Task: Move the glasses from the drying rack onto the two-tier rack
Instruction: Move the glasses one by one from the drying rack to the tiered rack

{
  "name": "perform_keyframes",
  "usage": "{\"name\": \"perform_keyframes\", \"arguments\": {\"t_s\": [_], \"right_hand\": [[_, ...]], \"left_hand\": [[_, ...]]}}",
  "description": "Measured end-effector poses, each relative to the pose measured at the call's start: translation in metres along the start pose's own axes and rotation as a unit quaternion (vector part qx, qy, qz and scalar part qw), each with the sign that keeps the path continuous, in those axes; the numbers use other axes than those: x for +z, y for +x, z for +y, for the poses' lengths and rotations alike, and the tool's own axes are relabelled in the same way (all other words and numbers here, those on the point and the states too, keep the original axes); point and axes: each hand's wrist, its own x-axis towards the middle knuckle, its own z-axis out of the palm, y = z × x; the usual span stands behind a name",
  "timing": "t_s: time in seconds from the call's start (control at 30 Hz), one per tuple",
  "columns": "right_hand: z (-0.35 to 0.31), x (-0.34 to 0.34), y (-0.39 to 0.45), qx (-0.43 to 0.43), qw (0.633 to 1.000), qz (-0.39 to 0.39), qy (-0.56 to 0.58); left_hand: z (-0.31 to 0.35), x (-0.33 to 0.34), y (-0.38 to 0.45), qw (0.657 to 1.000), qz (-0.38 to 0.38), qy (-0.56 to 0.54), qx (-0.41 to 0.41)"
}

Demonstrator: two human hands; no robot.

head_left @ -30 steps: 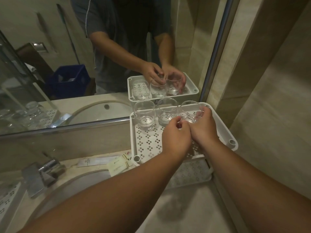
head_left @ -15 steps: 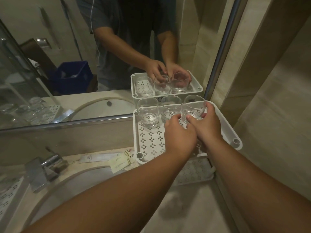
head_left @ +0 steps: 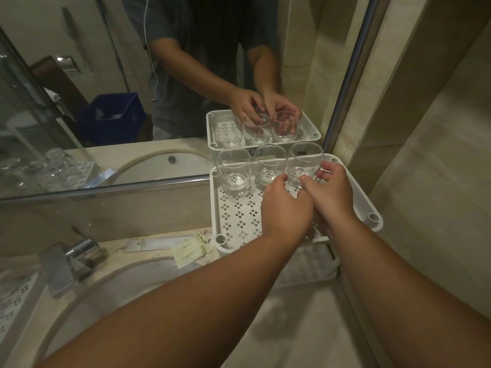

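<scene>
Head view: three glasses (head_left: pixel 268 168) are standing touching along the two-tier rack's (head_left: pixel 373 217) mirror-side edge; right hand (head_left: pixel 329 192) is cupping the end glass, left hand (head_left: pixel 285 208) fingertipping the middle; a nudge risks clinking or toppling neighbours.

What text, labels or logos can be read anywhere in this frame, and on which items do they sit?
No text can be read.
Long white sachet on the counter: a small round emblem and a line of print, too blurred to read.
Cream packet beside it: a small logo and lines of print, too small to read.
Glasses, such as the left glass, and the two-tier rack: no markings visible.
</scene>
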Motion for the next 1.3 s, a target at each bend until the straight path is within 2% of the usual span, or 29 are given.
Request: {"name": "perform_keyframes", "arguments": {"t_s": [0.13,0.3,0.43,0.53,0.63,0.8,0.93,1.03,1.3], "right_hand": [[0.0,0.001,-0.001,0.005,1.0,-0.008,0.005],[-0.006,-0.002,-0.004,0.003,1.0,-0.012,0.012],[-0.015,-0.009,-0.017,-0.075,0.995,0.064,-0.021],[-0.023,-0.012,-0.028,-0.148,0.984,0.095,-0.019],[-0.038,-0.012,-0.042,-0.205,0.973,0.103,-0.002],[-0.07,0.01,-0.078,-0.265,0.962,0.057,0.036],[-0.098,0.047,-0.113,-0.285,0.957,0.007,0.053],[-0.118,0.087,-0.142,-0.3,0.952,-0.036,0.056],[-0.148,0.205,-0.222,-0.334,0.932,-0.141,0.026]], "left_hand": [[0.0,-0.002,-0.001,0.999,0.029,-0.022,0.024],[0.005,-0.002,-0.018,0.992,0.019,-0.035,0.123],[0.01,-0.012,-0.02,0.99,0.025,-0.067,0.119],[0.016,-0.028,-0.022,0.989,0.034,-0.105,0.1],[0.022,-0.053,-0.024,0.988,0.035,-0.095,0.117],[0.026,-0.109,-0.028,0.984,0.056,-0.086,0.145],[0.013,-0.169,-0.031,0.982,0.101,-0.057,0.151],[-0.007,-0.224,-0.033,0.978,0.144,-0.037,0.144],[-0.066,-0.357,-0.051,0.973,0.199,0.032,0.114]]}}
